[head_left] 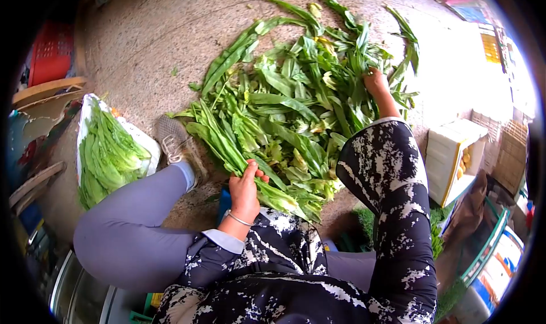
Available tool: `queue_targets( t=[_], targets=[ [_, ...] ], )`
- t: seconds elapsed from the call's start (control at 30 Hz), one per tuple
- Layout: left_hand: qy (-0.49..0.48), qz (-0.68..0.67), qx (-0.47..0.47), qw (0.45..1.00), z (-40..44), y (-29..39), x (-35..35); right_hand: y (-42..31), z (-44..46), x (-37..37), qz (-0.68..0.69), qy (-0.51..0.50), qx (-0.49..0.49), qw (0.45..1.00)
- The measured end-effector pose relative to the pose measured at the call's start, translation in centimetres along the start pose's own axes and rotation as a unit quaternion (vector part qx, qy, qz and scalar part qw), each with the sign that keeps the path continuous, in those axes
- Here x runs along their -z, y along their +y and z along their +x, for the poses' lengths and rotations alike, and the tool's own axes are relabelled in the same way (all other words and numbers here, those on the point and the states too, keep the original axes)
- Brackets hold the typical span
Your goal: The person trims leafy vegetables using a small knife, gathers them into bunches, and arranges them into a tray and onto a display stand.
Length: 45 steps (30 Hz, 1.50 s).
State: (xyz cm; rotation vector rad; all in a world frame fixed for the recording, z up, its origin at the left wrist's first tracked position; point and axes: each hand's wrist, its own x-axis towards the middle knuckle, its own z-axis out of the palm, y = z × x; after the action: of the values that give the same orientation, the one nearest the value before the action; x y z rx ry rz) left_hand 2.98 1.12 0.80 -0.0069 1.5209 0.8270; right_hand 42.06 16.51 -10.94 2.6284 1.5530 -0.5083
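My left hand (pixel 245 194) is closed around a bunch of long-leaf lettuce (pixel 219 145), its pale base toward my lap and its leaf tips pointing up and left. Before me on the floor spreads a big heap of loose lettuce leaves (pixel 296 105), some yellowed. At the heap's right side, my right hand (pixel 376 84) has its fingers curled in among the leaves; what they grip is partly hidden. Left of my shoe, trimmed lettuce (pixel 108 153) lies stacked on a white bag (pixel 149 145).
A grey shoe (pixel 179 142) stands between the bag and the heap. To the right is a white foam box (pixel 449 159) with yellowish round produce inside, beside cardboard boxes (pixel 506 159). A red basket (pixel 51 54) is at the far left. Speckled tile floor (pixel 165 34) stretches ahead.
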Motion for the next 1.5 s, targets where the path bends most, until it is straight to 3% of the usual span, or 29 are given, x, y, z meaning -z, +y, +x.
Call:
queue_targets(
  t=[0.03, 0.1, 0.3, 0.47, 0.53, 0.57, 0.63, 0.87, 0.93, 1.0, 1.03, 1.1, 1.17, 1.23, 1.33, 1.43, 1.5],
  targets=[
    [-0.001, -0.001, 0.002, 1.0, 0.0, 0.0, 0.0, -0.4, -0.1, -0.2, 0.002, -0.005, 0.002, 1.0],
    [-0.01, 0.006, 0.012, 1.0, 0.2, 0.0, 0.2, -0.9, -0.4, 1.1, -0.032, -0.137, 0.017, 0.99],
    [-0.035, -0.013, 0.013, 0.999, -0.4, 0.1, 0.5, -8.1, -11.6, 6.7, -0.107, -0.05, 0.024, 0.993],
    [-0.043, -0.021, 0.007, 0.999, -0.9, 0.3, 0.6, -12.2, -21.0, 4.5, -0.012, 0.074, 0.017, 0.997],
    [-0.015, -0.033, -0.007, 0.999, -1.0, 0.6, 0.5, -14.4, -24.7, 3.0, 0.013, 0.06, -0.009, 0.998],
    [-0.004, -0.04, -0.014, 0.999, -1.0, 0.7, 0.5, -15.4, -26.0, 2.1, 0.046, -0.006, -0.052, 0.998],
    [0.003, -0.045, -0.025, 0.999, -1.0, 0.9, 0.6, -16.4, -29.1, 0.4, 0.066, 0.057, 0.0, 0.996],
    [0.004, -0.022, -0.048, 0.999, -1.2, 1.2, 1.0, -17.0, -32.9, 1.2, 0.096, -0.059, 0.078, 0.991],
    [0.009, -0.013, -0.06, 0.998, -0.8, 1.0, 1.3, -16.9, -32.0, 4.3, 0.228, -0.2, 0.082, 0.949],
    [0.014, -0.008, -0.062, 0.998, -0.5, 0.7, 1.5, -16.1, -29.8, 6.7, 0.404, -0.144, 0.102, 0.898],
    [0.016, -0.014, -0.056, 0.998, -0.7, 0.8, 1.3, -15.2, -28.0, 7.1, 0.463, -0.09, 0.069, 0.879],
    [0.019, -0.013, -0.04, 0.999, -0.8, 1.0, 1.2, -12.2, -23.2, 8.2, 0.425, 0.046, -0.005, 0.904],
    [0.015, -0.023, -0.052, 0.998, 0.1, 0.2, 1.6, -9.6, -18.4, 9.2, 0.311, 0.146, -0.144, 0.928],
    [0.004, -0.026, -0.049, 0.998, -0.1, 0.5, 1.5, -6.3, -14.4, 7.6, 0.188, 0.086, -0.263, 0.943],
    [-0.011, -0.03, -0.043, 0.999, -0.5, 0.9, 1.1, -3.9, -10.7, 4.0, 0.055, -0.077, -0.3, 0.949],
    [-0.004, -0.032, -0.054, 0.998, -0.3, 0.9, 0.9, -3.3, -11.1, 3.8, 0.196, -0.139, -0.254, 0.937],
    [-0.007, -0.034, -0.049, 0.998, -0.4, 0.9, 0.9, -1.9, -10.9, 3.5, 0.271, -0.094, -0.304, 0.908]
  ],
)
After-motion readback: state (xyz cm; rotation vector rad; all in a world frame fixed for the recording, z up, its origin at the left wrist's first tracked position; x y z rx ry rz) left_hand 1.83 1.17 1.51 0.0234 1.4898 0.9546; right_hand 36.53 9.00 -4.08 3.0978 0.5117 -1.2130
